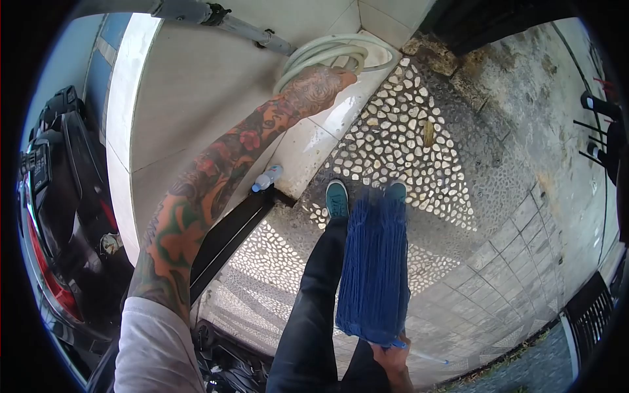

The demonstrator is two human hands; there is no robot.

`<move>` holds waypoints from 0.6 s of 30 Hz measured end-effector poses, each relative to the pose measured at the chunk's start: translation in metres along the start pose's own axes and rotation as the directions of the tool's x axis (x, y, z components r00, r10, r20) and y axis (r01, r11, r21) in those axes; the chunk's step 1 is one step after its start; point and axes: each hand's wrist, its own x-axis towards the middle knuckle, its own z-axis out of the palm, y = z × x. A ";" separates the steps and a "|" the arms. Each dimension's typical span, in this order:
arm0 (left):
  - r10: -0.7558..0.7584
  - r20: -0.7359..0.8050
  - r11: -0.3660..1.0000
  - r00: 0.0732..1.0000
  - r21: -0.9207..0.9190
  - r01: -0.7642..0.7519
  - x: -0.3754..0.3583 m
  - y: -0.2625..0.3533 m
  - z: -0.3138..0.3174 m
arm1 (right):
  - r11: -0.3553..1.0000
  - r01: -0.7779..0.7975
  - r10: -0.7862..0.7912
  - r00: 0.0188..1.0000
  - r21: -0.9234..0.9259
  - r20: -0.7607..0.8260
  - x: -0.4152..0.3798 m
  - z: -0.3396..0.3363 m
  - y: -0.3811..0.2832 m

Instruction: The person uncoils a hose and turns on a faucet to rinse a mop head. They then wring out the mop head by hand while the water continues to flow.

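On the tiled ledge ahead, coiled hose lies at the left hand, closure not clear, well beyond the right hand, which grips the near end of the blue mop, long axis running toward the shoes, hands well apart.

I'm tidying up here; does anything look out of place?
A plastic bottle lies on its side near the end of the tiled ledge, perhaps discarded. What seems a dead leaf litters the pebble paving.
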 end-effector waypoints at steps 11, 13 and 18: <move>-0.269 -0.137 0.941 0.954 -0.251 0.229 0.003 0.000 0.017 | 1.000 -0.026 0.026 1.000 0.007 0.008 -0.006 0.004 0.014; 0.331 -0.669 0.944 0.665 0.232 -0.236 -0.012 0.010 0.009 | 0.994 0.080 -0.079 0.997 -0.078 0.027 -0.008 0.006 0.017; -0.673 -0.651 0.736 0.352 -0.638 0.227 -0.089 0.000 0.096 | 0.993 -0.002 0.005 1.000 -0.116 0.028 -0.016 0.013 0.022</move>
